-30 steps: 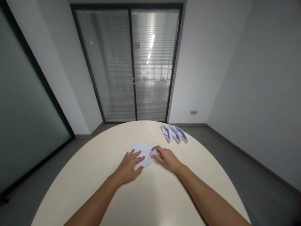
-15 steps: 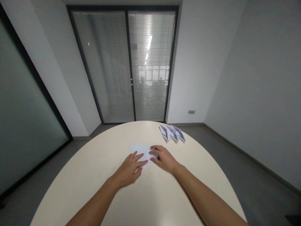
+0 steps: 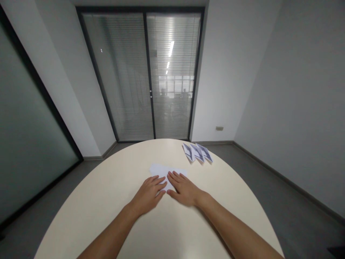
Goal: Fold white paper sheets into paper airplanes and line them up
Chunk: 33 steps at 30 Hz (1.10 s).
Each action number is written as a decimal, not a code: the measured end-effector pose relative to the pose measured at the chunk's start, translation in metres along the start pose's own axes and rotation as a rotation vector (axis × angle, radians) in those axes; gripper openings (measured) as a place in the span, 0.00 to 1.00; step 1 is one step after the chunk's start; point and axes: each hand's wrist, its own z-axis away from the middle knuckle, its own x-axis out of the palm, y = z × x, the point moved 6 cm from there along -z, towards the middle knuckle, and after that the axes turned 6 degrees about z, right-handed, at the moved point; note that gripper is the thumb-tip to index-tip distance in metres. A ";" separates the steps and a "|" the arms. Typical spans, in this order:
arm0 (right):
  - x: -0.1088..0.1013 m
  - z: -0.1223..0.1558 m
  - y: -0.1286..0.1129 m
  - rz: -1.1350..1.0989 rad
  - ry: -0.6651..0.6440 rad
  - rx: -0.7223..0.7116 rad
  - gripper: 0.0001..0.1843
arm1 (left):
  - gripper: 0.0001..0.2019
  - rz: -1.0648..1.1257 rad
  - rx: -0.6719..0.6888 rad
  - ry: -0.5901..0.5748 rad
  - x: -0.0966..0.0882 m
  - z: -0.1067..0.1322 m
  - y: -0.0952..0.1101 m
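Two bare hands rest palm down before me, side by side over a white sheet of paper near the middle of the round table. From my viewpoint, the left forearm slants in from the lower left, and the left hand lies with fingers fanned forward and to the right. The right forearm comes in from the lower right, and the right hand reaches forward and to the left, its fingers closer together. The thumb tips point at each other, just beside one another. I see each grip released, the digits extended over the paper rather than clenched.

The paper's long axis seems to run left to right, its far edge dropping slightly rightward; the hands hide too much of its near side for me to tell which way it points. Toward the far right rim, three folded papers stand in a row, their pointed ends toward me.
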 end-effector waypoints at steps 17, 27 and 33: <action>-0.003 0.001 0.002 0.000 -0.011 0.017 0.44 | 0.19 0.054 0.031 0.016 -0.001 0.003 0.000; -0.002 0.000 0.003 -0.017 0.019 0.007 0.43 | 0.19 0.051 0.016 0.004 -0.001 0.002 0.001; -0.002 -0.001 0.006 0.008 0.066 -0.014 0.43 | 0.17 0.004 -0.006 0.023 0.000 0.003 0.002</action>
